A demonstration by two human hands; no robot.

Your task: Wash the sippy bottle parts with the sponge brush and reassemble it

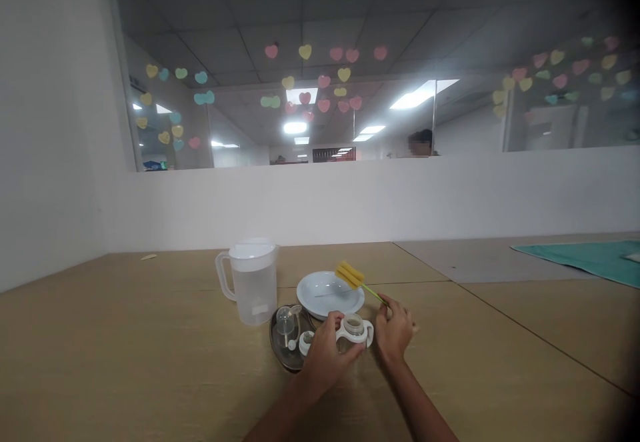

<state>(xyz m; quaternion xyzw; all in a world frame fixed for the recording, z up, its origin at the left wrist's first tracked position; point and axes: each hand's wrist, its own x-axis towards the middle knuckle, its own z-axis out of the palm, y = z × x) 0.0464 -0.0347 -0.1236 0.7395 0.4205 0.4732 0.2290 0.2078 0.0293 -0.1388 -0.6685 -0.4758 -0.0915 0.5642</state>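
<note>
My left hand (326, 352) is closed around a small clear bottle (354, 324) with a white two-handled collar; its mouth faces up and has no lid on it. Between the fingers of my right hand (395, 330) is the thin green handle of a bottle brush (350, 275), whose yellow sponge head hangs over the right rim of a white bowl (306, 293). To the left of my left hand, a round metal tray (278, 352) carries a clear cap with a straw part (286, 322) and a white ring-shaped part (307, 342). My left hand hides part of the tray.
A lidded clear plastic jug (255, 289) with liquid in it stands behind the tray, its handle to the left. A teal cloth (575, 262) lies at the far right of the wooden table (150, 349). Behind rises a white wall (325, 205) with a window above.
</note>
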